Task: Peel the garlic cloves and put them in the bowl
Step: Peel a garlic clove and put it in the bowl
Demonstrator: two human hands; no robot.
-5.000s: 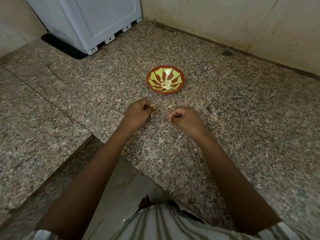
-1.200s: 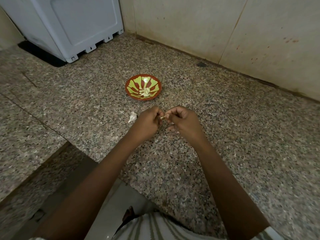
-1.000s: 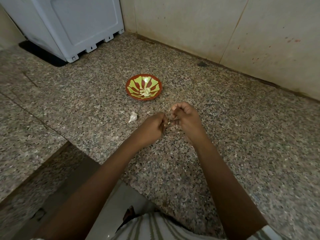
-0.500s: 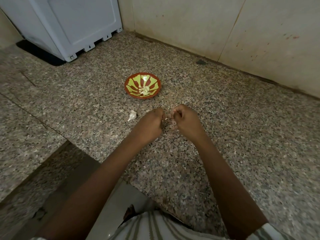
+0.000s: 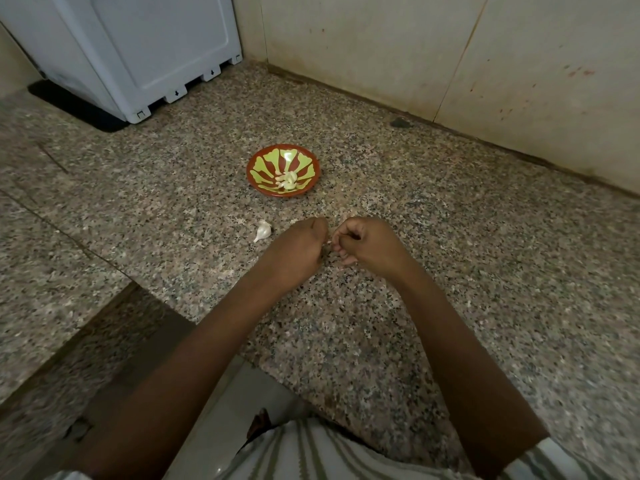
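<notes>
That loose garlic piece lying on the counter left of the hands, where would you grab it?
Pinch the garlic piece across its plump rounded end, fingers coming from above, since it lies flat on the counter; its thin tail would likely slip.

Bare granite counter (image 5: 485,271) from my left hand (image 5: 294,251) and right hand (image 5: 367,247) to the bowl (image 5: 283,170), I see one loose clove (image 5: 262,231) just left of that lane, wide free room rightward, white appliance (image 5: 138,53) and wall (image 5: 450,64) closing the back
</notes>
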